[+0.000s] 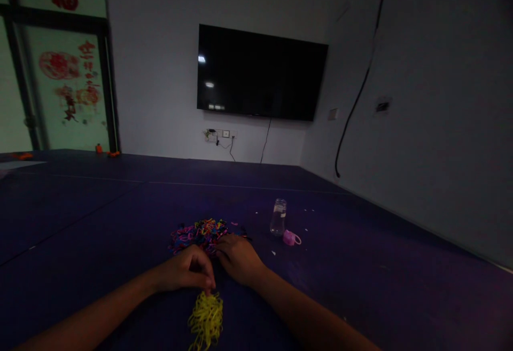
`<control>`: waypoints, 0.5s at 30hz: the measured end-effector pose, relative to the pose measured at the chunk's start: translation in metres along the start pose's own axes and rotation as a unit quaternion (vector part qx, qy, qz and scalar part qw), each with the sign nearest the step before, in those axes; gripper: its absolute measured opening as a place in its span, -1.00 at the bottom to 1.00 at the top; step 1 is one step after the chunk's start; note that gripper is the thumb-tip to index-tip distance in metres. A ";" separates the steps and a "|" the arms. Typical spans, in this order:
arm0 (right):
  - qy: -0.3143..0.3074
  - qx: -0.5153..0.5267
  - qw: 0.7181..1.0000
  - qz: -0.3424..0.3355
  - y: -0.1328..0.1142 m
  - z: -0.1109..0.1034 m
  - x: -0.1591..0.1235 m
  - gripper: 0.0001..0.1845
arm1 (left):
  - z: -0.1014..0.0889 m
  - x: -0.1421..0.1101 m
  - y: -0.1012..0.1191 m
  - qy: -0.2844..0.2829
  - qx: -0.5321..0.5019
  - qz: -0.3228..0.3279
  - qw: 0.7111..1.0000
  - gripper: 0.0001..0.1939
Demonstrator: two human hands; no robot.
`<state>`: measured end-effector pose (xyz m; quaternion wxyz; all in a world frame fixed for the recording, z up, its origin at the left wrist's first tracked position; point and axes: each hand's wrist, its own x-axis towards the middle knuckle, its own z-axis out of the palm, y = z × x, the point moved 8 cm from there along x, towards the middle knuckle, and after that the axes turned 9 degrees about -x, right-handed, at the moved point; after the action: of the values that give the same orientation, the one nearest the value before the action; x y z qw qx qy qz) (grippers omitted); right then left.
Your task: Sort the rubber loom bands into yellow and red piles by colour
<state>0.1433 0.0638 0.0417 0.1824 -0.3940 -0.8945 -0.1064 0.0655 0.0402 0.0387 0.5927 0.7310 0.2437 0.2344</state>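
A pile of yellow rubber bands (206,321) lies on the purple surface close in front of me. At its upper edge, my left hand (191,270) has thumb and fingertips pressed together in a pinch, touching the bands; whatever sits between them is too small to make out. Farther out is a heap of mixed-colour rubber bands (198,232), pink, blue, black, yellow and red. My right hand (237,257) rests at the right edge of this heap with its fingers curled down. Its fingertips are partly hidden, and I cannot make out anything in them.
Right of the heap, an uncapped clear bottle (278,218) stands upright beside its pink cap (291,238) with a loop. Small white scraps (273,253) are scattered near them. A television (260,73) hangs on the far wall, and a dark cable (356,102) runs down the right wall.
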 end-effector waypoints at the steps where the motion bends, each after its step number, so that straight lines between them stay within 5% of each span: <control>1: -0.002 -0.001 1.000 0.002 0.000 0.000 0.000 -0.78 | -0.001 0.000 -0.002 0.003 0.002 -0.006 1.000 -0.71; 4: 0.001 0.003 1.000 0.002 0.000 -0.001 0.000 -0.77 | -0.010 0.002 -0.006 0.049 0.027 -0.009 0.998 -0.66; 7: 0.003 0.009 1.000 -0.004 -0.001 0.000 -0.001 -0.77 | -0.032 0.002 -0.005 0.162 0.085 0.030 0.983 -0.66; 9: 0.003 0.006 1.000 -0.007 0.000 0.002 0.000 -0.77 | -0.052 -0.003 -0.001 0.248 0.165 0.067 0.952 -0.68; 12: 0.006 -0.001 1.000 -0.012 0.001 0.005 0.000 -0.77 | -0.079 -0.017 0.008 0.354 0.339 0.115 0.864 -0.71; 15: 0.008 0.002 1.000 -0.018 0.001 0.006 0.001 -0.78 | -0.092 -0.019 0.006 0.337 0.446 0.126 0.820 -0.72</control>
<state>0.1423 0.0670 0.0371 0.1881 -0.3768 -0.9002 -0.1109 -0.0069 0.0964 0.0606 0.0480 0.8151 0.4117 0.4047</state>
